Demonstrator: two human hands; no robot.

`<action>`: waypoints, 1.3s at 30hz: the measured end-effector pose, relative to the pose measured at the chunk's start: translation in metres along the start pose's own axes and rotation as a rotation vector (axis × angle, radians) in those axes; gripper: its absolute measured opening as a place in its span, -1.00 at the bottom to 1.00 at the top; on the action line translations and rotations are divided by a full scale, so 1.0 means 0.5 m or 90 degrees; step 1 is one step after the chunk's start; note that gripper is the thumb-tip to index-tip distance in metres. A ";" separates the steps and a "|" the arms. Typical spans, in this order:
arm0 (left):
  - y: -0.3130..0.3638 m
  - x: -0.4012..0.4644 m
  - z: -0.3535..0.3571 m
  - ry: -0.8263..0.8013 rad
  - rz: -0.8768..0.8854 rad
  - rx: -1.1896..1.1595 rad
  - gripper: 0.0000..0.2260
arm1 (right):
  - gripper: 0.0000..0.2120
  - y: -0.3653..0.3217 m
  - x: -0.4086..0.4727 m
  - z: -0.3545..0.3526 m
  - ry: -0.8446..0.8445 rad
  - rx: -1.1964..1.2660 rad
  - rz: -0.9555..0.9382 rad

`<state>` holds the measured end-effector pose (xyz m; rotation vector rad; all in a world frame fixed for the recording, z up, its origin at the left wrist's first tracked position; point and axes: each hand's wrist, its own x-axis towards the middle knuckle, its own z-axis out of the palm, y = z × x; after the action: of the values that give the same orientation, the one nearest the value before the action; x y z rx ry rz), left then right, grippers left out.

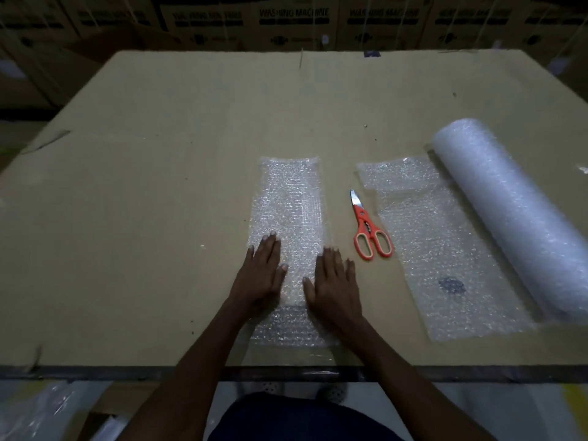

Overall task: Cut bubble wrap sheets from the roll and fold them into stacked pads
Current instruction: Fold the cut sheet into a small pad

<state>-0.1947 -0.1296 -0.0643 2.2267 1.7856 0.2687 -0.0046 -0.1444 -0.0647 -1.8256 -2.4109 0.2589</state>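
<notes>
A long narrow strip of bubble wrap (pixel 288 198) lies lengthwise on the cardboard table top (pixel 159 186), running from mid-table to the near edge. My left hand (pixel 262 273) presses flat on its left side with straight fingers. My right hand (pixel 334 281) lies flat on its right edge, fingers straight. Orange scissors (pixel 369 232) rest blades closed to the right of the strip, untouched. The bubble wrap roll (pixel 509 211) lies at the right, with its unrolled sheet (pixel 439 246) spread flat between scissors and roll.
Stacked cardboard boxes (pixel 292 23) printed "washing machine" stand behind the table. The table's dark front edge (pixel 127 372) runs across the bottom. Plastic-wrapped items (pixel 47 412) lie on the floor at the lower left.
</notes>
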 end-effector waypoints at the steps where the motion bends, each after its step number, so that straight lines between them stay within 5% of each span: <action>1: -0.021 -0.008 -0.004 0.000 0.010 0.011 -0.35 | -0.37 -0.010 0.008 0.006 -0.010 -0.007 0.008; 7: -0.111 -0.047 -0.009 0.032 0.062 0.071 -0.45 | -0.15 -0.054 0.030 0.024 -0.059 0.006 -0.001; 22: -0.134 -0.047 -0.039 -0.002 0.105 -0.005 -0.24 | -0.14 -0.064 0.032 -0.010 -0.075 0.079 0.058; 25: -0.132 -0.070 -0.049 0.021 0.177 -0.085 -0.28 | -0.20 -0.064 0.024 -0.038 0.023 0.166 0.075; 29: -0.118 -0.129 -0.040 0.110 0.306 -0.128 -0.50 | -0.51 -0.053 -0.031 -0.052 0.151 0.199 -0.074; 33: -0.109 -0.179 -0.028 0.185 0.343 -0.162 -0.68 | -0.67 -0.044 -0.101 -0.038 0.152 0.192 -0.090; 39: -0.123 -0.212 -0.018 0.106 0.306 -0.139 -0.62 | -0.64 -0.005 -0.145 -0.019 0.067 0.185 -0.198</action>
<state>-0.2776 -0.2197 -0.0732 2.4943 1.1902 0.7264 0.0148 -0.2143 -0.0537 -1.2920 -2.3897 0.4431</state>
